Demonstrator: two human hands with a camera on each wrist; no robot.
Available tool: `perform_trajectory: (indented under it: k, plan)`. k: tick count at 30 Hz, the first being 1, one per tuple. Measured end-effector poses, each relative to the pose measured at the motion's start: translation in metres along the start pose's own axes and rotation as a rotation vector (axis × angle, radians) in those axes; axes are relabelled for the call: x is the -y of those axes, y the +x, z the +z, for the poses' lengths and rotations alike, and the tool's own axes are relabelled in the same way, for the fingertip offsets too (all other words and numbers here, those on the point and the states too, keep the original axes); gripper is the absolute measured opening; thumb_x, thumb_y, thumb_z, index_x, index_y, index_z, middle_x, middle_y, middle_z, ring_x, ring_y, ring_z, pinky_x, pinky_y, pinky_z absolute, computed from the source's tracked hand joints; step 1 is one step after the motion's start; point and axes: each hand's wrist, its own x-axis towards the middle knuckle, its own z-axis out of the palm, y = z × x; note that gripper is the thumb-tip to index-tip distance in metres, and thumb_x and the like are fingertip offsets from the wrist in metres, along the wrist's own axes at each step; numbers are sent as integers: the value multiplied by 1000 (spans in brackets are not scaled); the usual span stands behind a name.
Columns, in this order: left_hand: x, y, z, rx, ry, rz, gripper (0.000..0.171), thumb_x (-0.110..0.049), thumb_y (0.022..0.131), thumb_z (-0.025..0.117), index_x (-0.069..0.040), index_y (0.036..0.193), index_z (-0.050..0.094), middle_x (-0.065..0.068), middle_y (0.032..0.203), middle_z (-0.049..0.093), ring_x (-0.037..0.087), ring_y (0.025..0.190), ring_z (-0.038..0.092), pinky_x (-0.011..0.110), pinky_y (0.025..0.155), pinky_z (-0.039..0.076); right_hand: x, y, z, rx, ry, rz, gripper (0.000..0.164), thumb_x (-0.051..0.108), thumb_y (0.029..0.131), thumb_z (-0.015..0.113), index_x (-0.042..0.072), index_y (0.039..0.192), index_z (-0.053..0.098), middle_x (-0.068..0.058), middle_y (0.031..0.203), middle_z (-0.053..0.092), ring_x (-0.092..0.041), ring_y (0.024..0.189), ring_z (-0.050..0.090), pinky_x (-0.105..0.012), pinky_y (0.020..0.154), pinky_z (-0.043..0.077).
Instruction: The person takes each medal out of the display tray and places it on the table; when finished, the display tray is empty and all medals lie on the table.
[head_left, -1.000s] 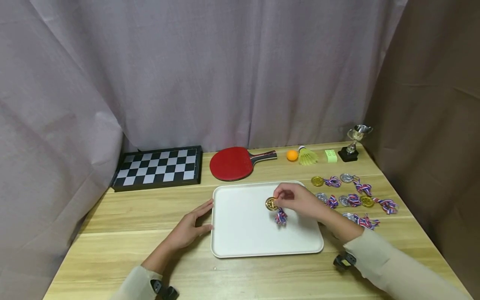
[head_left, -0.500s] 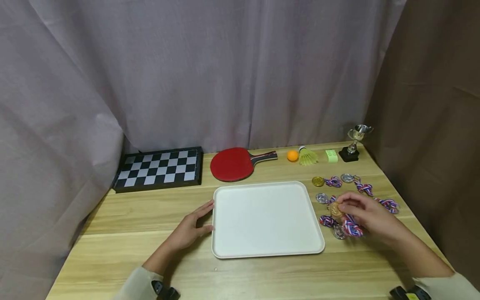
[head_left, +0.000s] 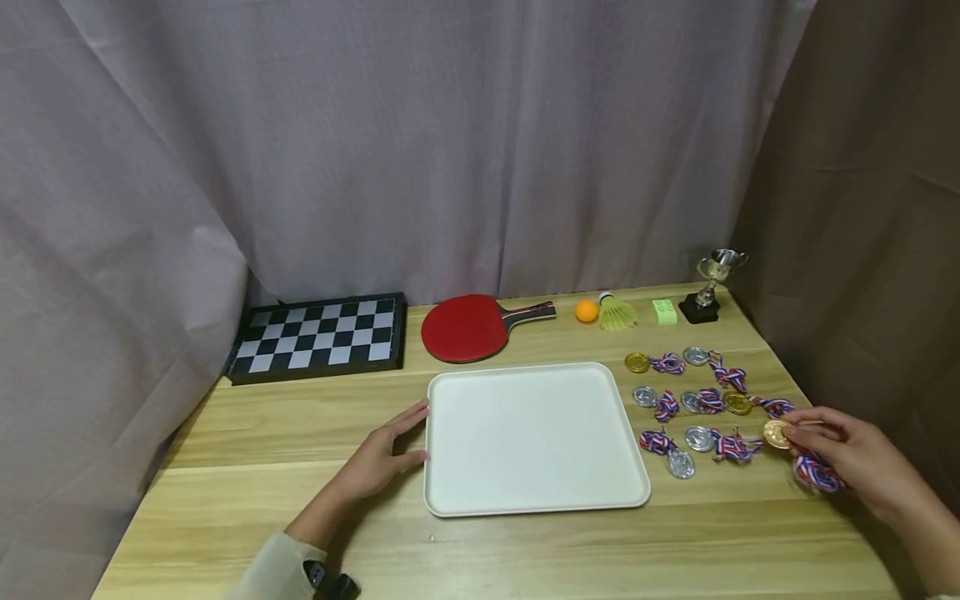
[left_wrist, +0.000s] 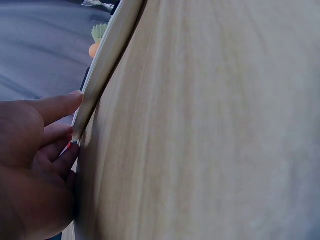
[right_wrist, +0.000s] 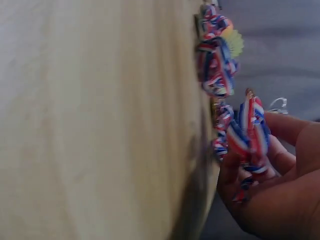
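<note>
My right hand [head_left: 855,454] pinches a gold medal [head_left: 776,433] at the right side of the table. Its red, white and blue ribbon [right_wrist: 252,132] hangs bunched below the fingers in the right wrist view. My left hand [head_left: 378,458] rests against the left edge of a white tray [head_left: 536,442], its fingers fairly straight along the rim. The tray's surface is bare. Between the tray and my right hand lie several silver medals [head_left: 700,439] and two gold medals [head_left: 637,362], each with a bundled ribbon.
Along the back stand or lie a checkered board [head_left: 315,337], a red table tennis bat [head_left: 465,329], an orange ball [head_left: 587,311], a yellow shuttlecock [head_left: 617,312], a light green block [head_left: 664,312] and a small trophy cup [head_left: 708,287]. Curtains [head_left: 480,150] rise behind the table.
My right hand has carried the gold medal from over the tray, across the other medals, to the table's right side. The left hand has stayed at the tray's edge.
</note>
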Motion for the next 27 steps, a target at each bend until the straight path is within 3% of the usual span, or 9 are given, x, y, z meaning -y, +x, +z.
perform_trajectory:
  k: [4, 7, 16, 24, 27]
  plan:
    - [1, 0, 0, 1, -1, -7, 71, -14, 94, 76, -13, 157, 44, -1, 168, 33, 25, 157, 22, 48, 127, 19, -5, 1, 3, -28, -165, 54, 32, 31, 105, 62, 2, 119, 67, 16, 92, 73, 2, 81, 63, -20, 64, 50]
    - [0, 0, 0, 6, -3, -6, 72, -14, 94, 76, -13, 158, 43, -1, 168, 32, 25, 158, 22, 47, 127, 18, -5, 3, 6, -55, -218, 59, 40, 33, 105, 62, -4, 120, 65, 12, 90, 74, 2, 79, 63, -21, 63, 50]
    - [0, 0, -1, 7, 10, 6, 72, -13, 94, 76, -12, 158, 43, -4, 168, 32, 22, 157, 23, 46, 127, 20, -9, 6, 16, -138, -244, -9, 33, 21, 103, 66, -10, 113, 67, 21, 85, 68, 6, 74, 60, -18, 60, 49]
    - [0, -1, -1, 5, 2, 14, 72, -14, 93, 77, -11, 157, 44, 0, 168, 32, 26, 157, 22, 49, 127, 19, -8, 3, 21, -154, -362, -22, 33, 25, 102, 67, -6, 112, 71, 1, 85, 73, 5, 70, 58, -19, 58, 47]
    - [0, 0, -1, 3, -8, 10, 71, -13, 93, 76, -11, 157, 44, 0, 168, 33, 26, 157, 22, 49, 127, 19, -8, 2, 16, -153, -341, -8, 34, 25, 102, 67, -8, 112, 71, 13, 87, 69, 11, 74, 54, -15, 60, 46]
